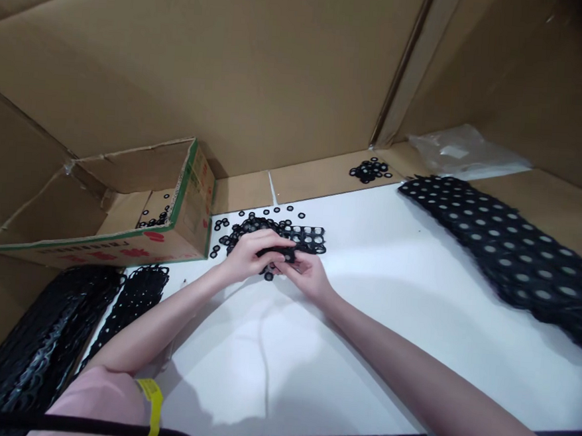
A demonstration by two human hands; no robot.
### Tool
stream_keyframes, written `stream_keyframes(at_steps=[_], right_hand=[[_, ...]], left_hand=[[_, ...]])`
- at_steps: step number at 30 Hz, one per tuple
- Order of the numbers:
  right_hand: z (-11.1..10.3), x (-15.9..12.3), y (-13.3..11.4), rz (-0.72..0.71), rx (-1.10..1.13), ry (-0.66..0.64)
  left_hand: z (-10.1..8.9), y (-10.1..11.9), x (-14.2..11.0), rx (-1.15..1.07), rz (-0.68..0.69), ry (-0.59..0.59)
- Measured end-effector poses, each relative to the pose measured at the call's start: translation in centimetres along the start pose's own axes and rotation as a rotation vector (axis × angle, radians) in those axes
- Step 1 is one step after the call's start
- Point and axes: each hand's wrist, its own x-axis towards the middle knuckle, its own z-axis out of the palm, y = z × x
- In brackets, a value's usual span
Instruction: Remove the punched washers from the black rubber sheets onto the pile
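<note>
My left hand (pixel 254 254) is closed over a black perforated strip (pixel 314 236), fingers curled at its near edge. From the other side, my right hand (pixel 311 276) pinches the same edge between thumb and fingers. The fingertips of both hands nearly meet, and they hide part of what lies between them. The strip has rows of round holes that show white. A pile of small black rings (pixel 255 225) lies against the strip, partly behind my left hand. One loose ring (pixel 268 277) is just below my fingers.
An open cardboard box (pixel 200 198) at left contains some black rings. Black lattice sheets (pixel 48 334) and a narrower perforated piece (pixel 133 297) lie at the left. More rings (pixel 370 170), a clear plastic bag (pixel 468 151) and a long perforated stack (pixel 503 243) are at right. Cardboard walls surround the white table (pixel 360 375).
</note>
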Motion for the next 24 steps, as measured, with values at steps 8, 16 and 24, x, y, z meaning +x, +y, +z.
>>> stream_keyframes(at_steps=[8,16,24], right_hand=[[0.0,-0.3,-0.5,-0.095,-0.135,0.119],[-0.3,-0.4,-1.1,-0.157,-0.22,0.099],[-0.1,-0.5,-1.8,-0.208,-0.277,0.034]], left_hand=[[0.0,-1.0,-0.1,0.043,-0.032,0.11],[0.2,-0.1,0.0,0.095,-0.037,0.229],[0.8,0.4,-0.3,-0.125,-0.138,0.036]])
